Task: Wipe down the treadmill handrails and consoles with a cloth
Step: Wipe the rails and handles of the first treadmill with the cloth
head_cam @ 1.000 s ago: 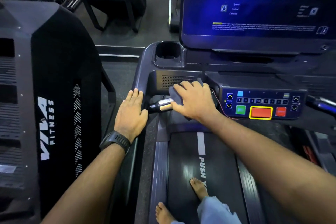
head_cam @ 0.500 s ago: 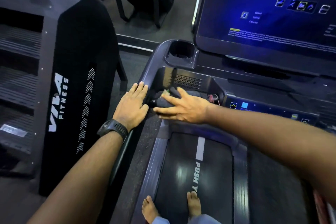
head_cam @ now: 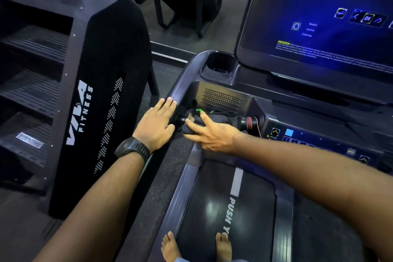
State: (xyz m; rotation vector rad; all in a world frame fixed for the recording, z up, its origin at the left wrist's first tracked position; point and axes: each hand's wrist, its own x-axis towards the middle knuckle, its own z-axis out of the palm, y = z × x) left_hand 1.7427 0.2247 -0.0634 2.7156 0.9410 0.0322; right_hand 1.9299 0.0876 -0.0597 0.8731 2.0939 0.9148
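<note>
— Where is our cloth point(head_cam: 220, 117)?
— In the head view our right hand point(head_cam: 212, 135) presses it, fingers straight and spread, onto the bar point(head_cam: 242, 122) under the vent point(head_cam: 221, 100), just left of the console point(head_cam: 308, 140).
— And our left hand point(head_cam: 156, 125)?
— It lies flat on the handrail point(head_cam: 182, 83), fingers together, with the watch point(head_cam: 133, 150) on its wrist. Our bare feet point(head_cam: 170, 247) stand on the belt point(head_cam: 255, 208).
</note>
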